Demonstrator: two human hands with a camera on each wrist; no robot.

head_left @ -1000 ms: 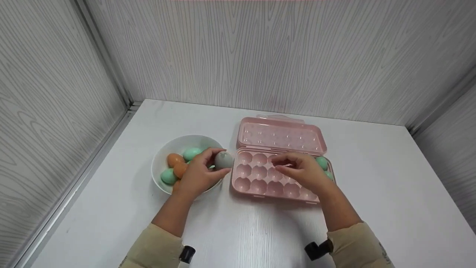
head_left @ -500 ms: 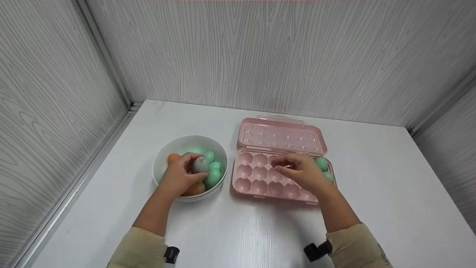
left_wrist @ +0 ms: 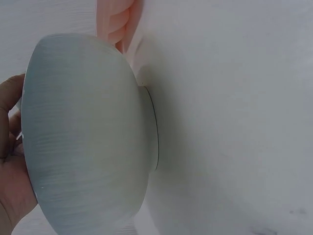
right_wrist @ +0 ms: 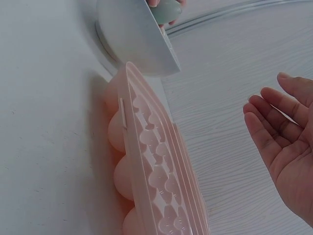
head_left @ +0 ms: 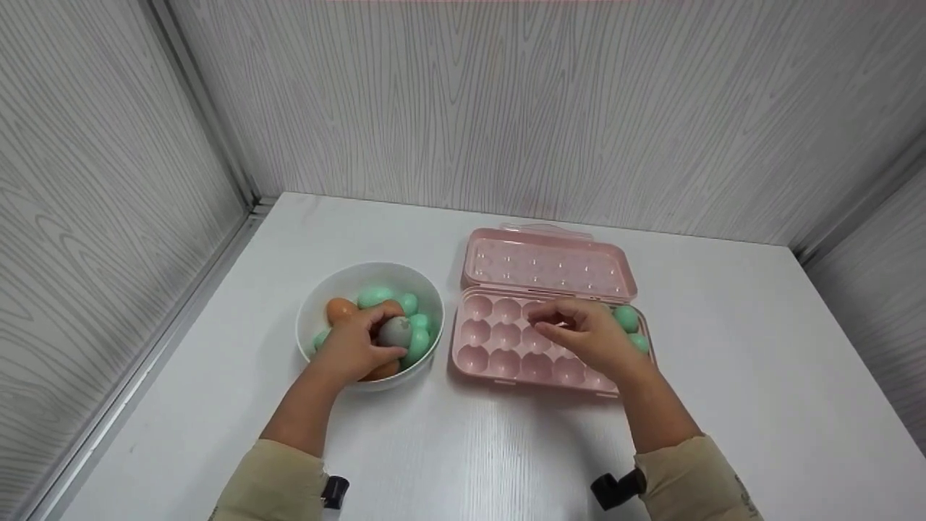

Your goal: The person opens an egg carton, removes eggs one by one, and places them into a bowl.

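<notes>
Above the contents of the white bowl (head_left: 311, 307), my left hand (head_left: 354, 346) holds a grey-green egg (head_left: 395, 332) between fingers and thumb. Green eggs (head_left: 375, 296) and orange eggs (head_left: 340, 310) lie in the bowl, partly hidden by that hand. In the right wrist view the held egg (right_wrist: 168, 11) shows over the bowl's rim. My right hand (head_left: 589, 334) hovers above the pink egg box (head_left: 499, 375), fingers loosely bent, holding nothing. Two green eggs (head_left: 626, 318) sit at the box's right end; my right hand hides some of its cups.
The pink box's lid (head_left: 550, 264) is folded back toward the rear wall (head_left: 506, 108). The bowl stands just left of the box on a white table (head_left: 463, 449). Grained panels rise on the left and right sides.
With the grey-green egg, my left hand has moved left, from beside the bowl's right edge to over the bowl. My right hand has stayed almost still.
</notes>
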